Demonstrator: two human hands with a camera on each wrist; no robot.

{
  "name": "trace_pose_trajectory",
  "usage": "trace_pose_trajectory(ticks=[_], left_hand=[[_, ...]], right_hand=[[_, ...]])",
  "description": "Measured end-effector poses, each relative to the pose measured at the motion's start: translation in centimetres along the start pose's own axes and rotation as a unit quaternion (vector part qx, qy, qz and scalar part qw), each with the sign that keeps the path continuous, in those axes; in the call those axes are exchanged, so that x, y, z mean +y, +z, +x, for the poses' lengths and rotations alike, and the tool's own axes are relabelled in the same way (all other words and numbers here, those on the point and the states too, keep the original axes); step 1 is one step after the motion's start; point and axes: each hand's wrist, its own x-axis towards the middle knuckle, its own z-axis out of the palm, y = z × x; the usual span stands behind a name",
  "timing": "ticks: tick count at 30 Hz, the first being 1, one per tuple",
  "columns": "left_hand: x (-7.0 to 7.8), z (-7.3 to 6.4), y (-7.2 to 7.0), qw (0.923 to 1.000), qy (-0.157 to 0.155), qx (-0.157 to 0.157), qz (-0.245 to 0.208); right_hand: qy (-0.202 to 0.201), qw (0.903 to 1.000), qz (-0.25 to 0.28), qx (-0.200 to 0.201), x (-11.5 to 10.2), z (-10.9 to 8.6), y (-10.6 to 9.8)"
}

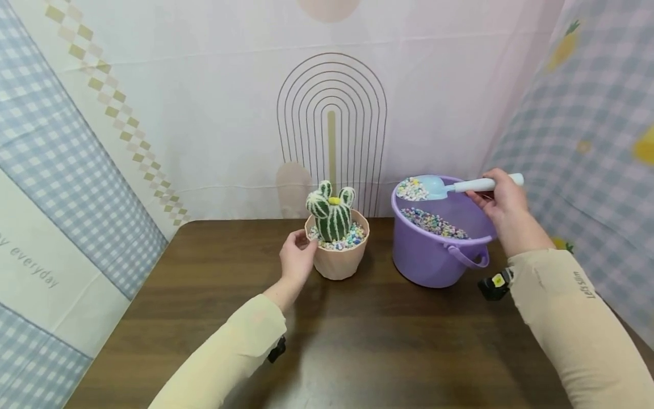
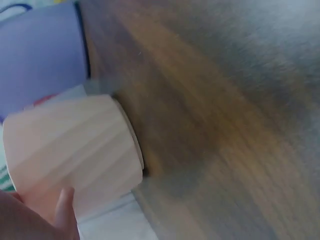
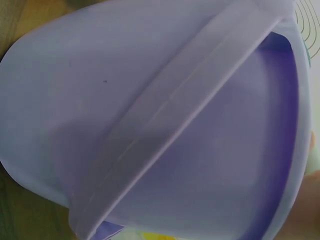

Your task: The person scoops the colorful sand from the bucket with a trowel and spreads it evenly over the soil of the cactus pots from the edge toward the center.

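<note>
My right hand (image 1: 507, 211) grips the white handle of a pale blue plastic scoop (image 1: 436, 186) over the purple bucket (image 1: 426, 261). Pastel pebbles (image 1: 411, 190) fill the scoop's blade, and more multicoloured pebbles lie inside the bucket. With my left hand (image 1: 297, 258) I hold the left rim of a peach-coloured flowerpot (image 1: 339, 264); one finger (image 2: 65, 212) lies along its outer wall in the left wrist view. A green-and-white striped cactus (image 1: 333, 220) stands in the pot, surrounded by pebbles. The bucket's handle (image 3: 170, 105) crosses the right wrist view, where its wall hides the scoop.
The pot and bucket stand side by side near the back edge of a dark brown wooden table (image 1: 327, 335). Behind it hangs a pale patterned cloth (image 1: 225, 142), with checked cloth (image 1: 587, 125) close on the right.
</note>
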Motion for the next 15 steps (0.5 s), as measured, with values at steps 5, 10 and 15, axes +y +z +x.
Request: trace_pose_trajectory(ticks=[5,10,15], left_hand=[[-0.3,1.4,-0.6,0.9986,-0.040,-0.028,-0.019],[-0.5,1.5,-0.6,0.9997,-0.018,0.019,0.002],[-0.3,0.3,-0.1,0.9993,0.020,0.030,0.008]], right_hand=[[0.009,0.9999,0.004,0.002,0.4,-0.2,0.1],[0.011,0.9999,-0.001,-0.002,0.8,-0.5,0.0],[0.008,0.9999,-0.006,-0.004,0.7,-0.6,-0.2]])
